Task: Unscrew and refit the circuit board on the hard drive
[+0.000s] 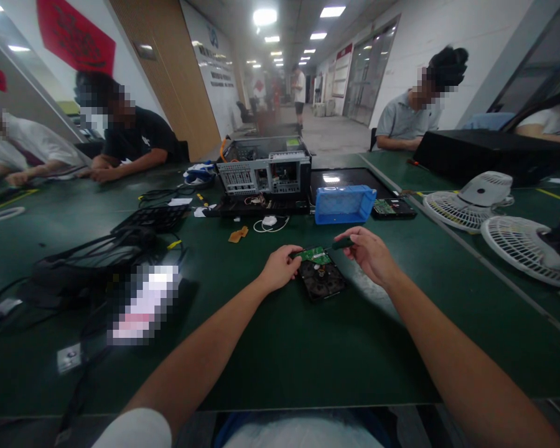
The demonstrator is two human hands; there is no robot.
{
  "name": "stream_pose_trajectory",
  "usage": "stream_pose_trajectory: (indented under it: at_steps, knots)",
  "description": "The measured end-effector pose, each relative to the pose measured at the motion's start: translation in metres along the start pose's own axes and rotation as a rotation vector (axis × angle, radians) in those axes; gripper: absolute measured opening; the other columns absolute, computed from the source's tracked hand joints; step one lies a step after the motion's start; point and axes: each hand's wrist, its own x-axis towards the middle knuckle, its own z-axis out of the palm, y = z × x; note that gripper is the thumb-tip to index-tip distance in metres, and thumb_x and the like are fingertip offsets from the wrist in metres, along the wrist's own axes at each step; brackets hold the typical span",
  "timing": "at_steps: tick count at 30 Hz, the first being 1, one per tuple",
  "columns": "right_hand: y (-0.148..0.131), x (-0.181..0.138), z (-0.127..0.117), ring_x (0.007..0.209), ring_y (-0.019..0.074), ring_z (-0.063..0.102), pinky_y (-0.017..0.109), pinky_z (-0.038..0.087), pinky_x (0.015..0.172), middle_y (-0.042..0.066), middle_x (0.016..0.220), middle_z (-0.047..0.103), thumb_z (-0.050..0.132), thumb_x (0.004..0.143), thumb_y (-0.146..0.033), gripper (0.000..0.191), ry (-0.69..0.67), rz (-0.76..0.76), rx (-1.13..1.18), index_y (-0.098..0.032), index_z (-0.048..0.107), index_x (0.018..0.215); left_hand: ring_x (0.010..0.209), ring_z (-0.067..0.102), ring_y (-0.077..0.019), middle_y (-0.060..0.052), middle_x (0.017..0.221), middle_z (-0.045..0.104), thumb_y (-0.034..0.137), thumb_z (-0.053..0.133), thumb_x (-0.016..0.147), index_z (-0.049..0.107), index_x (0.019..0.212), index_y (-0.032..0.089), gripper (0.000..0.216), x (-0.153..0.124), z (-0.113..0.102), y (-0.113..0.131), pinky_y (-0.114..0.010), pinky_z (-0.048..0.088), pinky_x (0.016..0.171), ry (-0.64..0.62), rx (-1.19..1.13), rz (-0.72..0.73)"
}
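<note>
A black hard drive (323, 281) lies on the green table (280, 348) in front of me, its green circuit board (315, 254) at the far end. My left hand (280, 267) is closed on the drive's left far corner. My right hand (368, 252) grips a dark-handled screwdriver (341, 244) whose tip points left onto the circuit board.
An open computer case (264, 169) stands behind, with a blue plastic bin (344, 204) and a second drive (392, 208) to its right. Two white fans (476, 202) lie at right. Black cables and a keyboard (152, 219) crowd the left. Several people sit around the table.
</note>
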Motion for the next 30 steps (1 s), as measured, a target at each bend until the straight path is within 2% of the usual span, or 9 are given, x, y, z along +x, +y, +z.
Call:
stream_pose_trajectory:
  at_steps: [6,10,15,19,22,25,30]
  knots:
    - [0.0006,-0.0001,-0.0005,0.065,0.0137,0.056,0.026,0.040,0.052,0.006,0.101,0.069,0.070,0.087,-0.035,0.021,-0.042,0.045,0.069,-0.021,0.075,0.102,0.058,0.064,-0.0108,-0.001,0.081,0.066,0.025,0.062,0.097,0.063,0.130,0.017,0.034,-0.0011,-0.0007,0.0032,-0.021,0.054,0.050,0.001,-0.009,0.000]
    - [-0.0011,-0.0002,-0.0014,0.068,0.0149,0.058,0.027,0.044,0.054,0.009,0.107,0.071,0.066,0.090,-0.038,0.027,-0.082,0.092,0.097,-0.018,0.077,0.105,0.055,0.063,-0.0105,0.000,0.076,0.065,0.024,0.062,0.097,0.063,0.130,0.017,0.035,0.0002,0.0010,0.0000,-0.020,0.052,0.048,0.012,-0.007,0.009]
    - [-0.0007,-0.0002,-0.0015,0.084,0.0178,0.067,0.028,0.055,0.071,0.010,0.122,0.070,0.063,0.093,-0.038,0.029,-0.179,0.135,0.135,-0.018,0.076,0.110,0.053,0.062,-0.0105,0.001,0.074,0.066,0.025,0.062,0.097,0.063,0.131,0.017,0.035,0.0003,0.0010,-0.0004,-0.020,0.052,0.049,0.014,-0.009,0.006]
    - [0.0003,-0.0003,0.0006,0.095,0.0206,0.070,0.031,0.058,0.084,0.010,0.124,0.070,0.066,0.094,-0.040,0.025,-0.200,0.126,0.155,-0.020,0.075,0.107,0.054,0.063,-0.0106,0.000,0.074,0.066,0.025,0.062,0.097,0.063,0.132,0.018,0.036,-0.0006,-0.0003,0.0020,-0.020,0.053,0.050,0.003,-0.015,-0.011]
    - [0.0000,-0.0006,0.0013,0.095,0.0203,0.071,0.030,0.058,0.081,0.010,0.127,0.069,0.069,0.094,-0.040,0.025,-0.194,0.121,0.150,-0.020,0.073,0.107,0.054,0.063,-0.0105,0.001,0.074,0.066,0.025,0.063,0.096,0.063,0.132,0.018,0.036,-0.0007,-0.0007,0.0024,-0.020,0.052,0.050,0.004,-0.018,-0.011]
    - [-0.0001,-0.0007,0.0005,0.089,0.0184,0.070,0.028,0.057,0.071,0.010,0.128,0.069,0.072,0.093,-0.041,0.023,-0.174,0.119,0.137,-0.021,0.071,0.104,0.055,0.063,-0.0105,0.000,0.076,0.066,0.026,0.063,0.097,0.063,0.132,0.018,0.036,-0.0010,-0.0011,0.0026,-0.020,0.052,0.050,0.000,-0.009,0.001]
    - [-0.0007,0.0001,-0.0014,0.077,0.0154,0.067,0.027,0.052,0.062,0.006,0.120,0.072,0.076,0.091,-0.044,0.026,-0.107,0.106,0.111,-0.026,0.069,0.109,0.056,0.063,-0.0106,0.000,0.077,0.066,0.026,0.062,0.097,0.063,0.131,0.017,0.035,-0.0026,-0.0017,0.0057,-0.021,0.053,0.051,0.000,-0.003,0.001]
